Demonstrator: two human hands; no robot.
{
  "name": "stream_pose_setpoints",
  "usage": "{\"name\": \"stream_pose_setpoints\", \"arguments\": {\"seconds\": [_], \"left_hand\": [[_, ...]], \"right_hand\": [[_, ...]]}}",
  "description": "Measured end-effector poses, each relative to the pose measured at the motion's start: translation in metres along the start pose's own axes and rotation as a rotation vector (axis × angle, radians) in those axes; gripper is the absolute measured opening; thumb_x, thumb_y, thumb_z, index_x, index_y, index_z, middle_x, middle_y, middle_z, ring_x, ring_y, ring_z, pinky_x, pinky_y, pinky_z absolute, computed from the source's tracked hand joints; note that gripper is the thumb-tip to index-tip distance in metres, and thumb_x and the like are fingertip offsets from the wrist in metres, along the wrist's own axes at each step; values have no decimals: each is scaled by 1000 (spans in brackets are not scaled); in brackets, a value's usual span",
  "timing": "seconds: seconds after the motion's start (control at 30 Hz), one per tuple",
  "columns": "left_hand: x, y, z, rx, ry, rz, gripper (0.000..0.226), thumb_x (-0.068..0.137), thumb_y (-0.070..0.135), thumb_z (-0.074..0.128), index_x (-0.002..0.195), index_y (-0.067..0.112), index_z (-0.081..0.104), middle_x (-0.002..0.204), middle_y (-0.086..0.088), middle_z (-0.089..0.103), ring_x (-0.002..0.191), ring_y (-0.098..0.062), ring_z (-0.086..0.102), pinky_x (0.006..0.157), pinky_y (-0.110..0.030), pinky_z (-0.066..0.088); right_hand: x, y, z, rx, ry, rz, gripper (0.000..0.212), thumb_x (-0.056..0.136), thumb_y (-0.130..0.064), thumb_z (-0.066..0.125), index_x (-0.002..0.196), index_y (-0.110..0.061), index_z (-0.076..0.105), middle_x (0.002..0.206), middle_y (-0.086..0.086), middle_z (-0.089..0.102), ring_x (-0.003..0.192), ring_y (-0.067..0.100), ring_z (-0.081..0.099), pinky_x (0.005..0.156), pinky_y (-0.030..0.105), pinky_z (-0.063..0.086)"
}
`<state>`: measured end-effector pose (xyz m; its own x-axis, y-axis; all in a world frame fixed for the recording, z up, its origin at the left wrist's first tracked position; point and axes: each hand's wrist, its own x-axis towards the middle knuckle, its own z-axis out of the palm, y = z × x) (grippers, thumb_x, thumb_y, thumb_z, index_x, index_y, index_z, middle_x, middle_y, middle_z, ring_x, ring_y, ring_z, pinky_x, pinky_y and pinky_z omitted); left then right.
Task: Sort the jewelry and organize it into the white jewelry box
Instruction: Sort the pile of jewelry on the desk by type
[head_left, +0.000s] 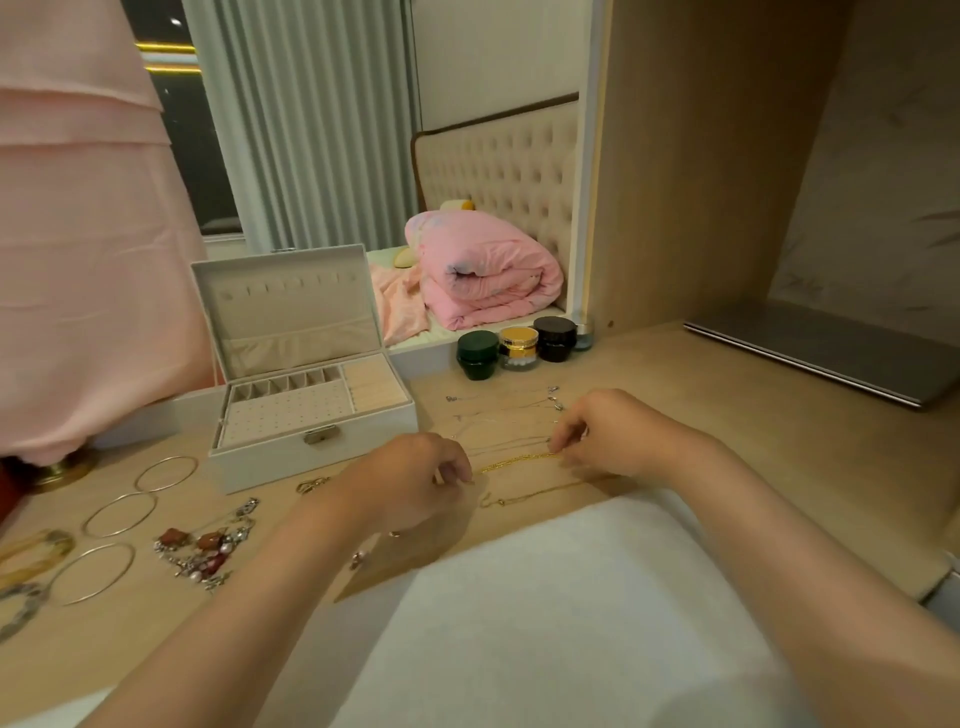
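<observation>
The white jewelry box (311, 457) stands open on the wooden table, lid up, its beige compartments bare. A gold chain (519, 460) is stretched between my hands: my left hand (410, 480) pinches one end, my right hand (597, 431) pinches the other. A second gold chain (535, 494) lies just in front of it. Several thin silver necklaces (509, 415) lie in rows behind. At the left lie thin bangles (166, 473), a red-stone necklace (208, 548), an amber bracelet (36, 553) and a grey bracelet (23, 608).
Three cosmetic jars (517, 347) stand at the table's back edge. A closed grey laptop (826, 353) lies at the right. Pink fabric (78, 260) hangs at the left over a brass base (62, 470). White cloth (545, 623) covers my lap.
</observation>
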<state>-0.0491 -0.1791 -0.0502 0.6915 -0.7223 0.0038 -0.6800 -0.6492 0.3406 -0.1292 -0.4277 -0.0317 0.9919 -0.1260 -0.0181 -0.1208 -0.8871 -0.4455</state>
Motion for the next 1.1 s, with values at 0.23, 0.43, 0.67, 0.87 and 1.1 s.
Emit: {"name": "stream_pose_setpoints", "arguments": {"seconds": [0.23, 0.43, 0.67, 0.87, 1.1], "left_hand": [[-57, -57, -41, -87, 190, -134, 11, 94, 28, 63, 98, 36, 68, 95, 22, 63, 82, -2, 61, 72, -20, 47], [-112, -126, -55, -59, 300, -300, 20, 94, 17, 61, 91, 37, 66, 91, 20, 63, 80, 5, 56, 63, -4, 36], [-142, -166, -41, -59, 347, -423, 15, 94, 28, 63, 100, 40, 68, 106, 14, 60, 97, -6, 57, 81, -26, 44], [-151, -180, -41, -112, 234, -408, 23, 89, 22, 66, 104, 38, 72, 99, 17, 66, 90, 0, 60, 76, -18, 46], [-152, -191, -42, -180, 216, -438, 22, 89, 22, 65, 102, 40, 66, 102, 17, 65, 97, -6, 61, 88, -27, 52]], "right_hand": [[16, -108, 36, 173, -70, -210, 14, 91, -17, 74, 100, -26, 79, 92, -15, 70, 74, -6, 63, 60, 6, 42], [35, -188, 85, 140, -175, -379, 15, 94, -16, 69, 105, -21, 77, 97, -12, 69, 62, -16, 58, 50, 3, 41], [63, -251, 129, -90, -142, -451, 24, 99, -18, 60, 112, -31, 76, 117, -9, 72, 103, 14, 66, 92, 32, 53], [79, -271, 151, -274, -143, -463, 36, 94, -10, 62, 120, -33, 71, 121, -8, 71, 109, 16, 65, 95, 36, 54], [86, -264, 147, -353, -150, -454, 22, 91, -17, 64, 102, -31, 77, 105, -11, 71, 97, 14, 64, 82, 29, 52]]}}
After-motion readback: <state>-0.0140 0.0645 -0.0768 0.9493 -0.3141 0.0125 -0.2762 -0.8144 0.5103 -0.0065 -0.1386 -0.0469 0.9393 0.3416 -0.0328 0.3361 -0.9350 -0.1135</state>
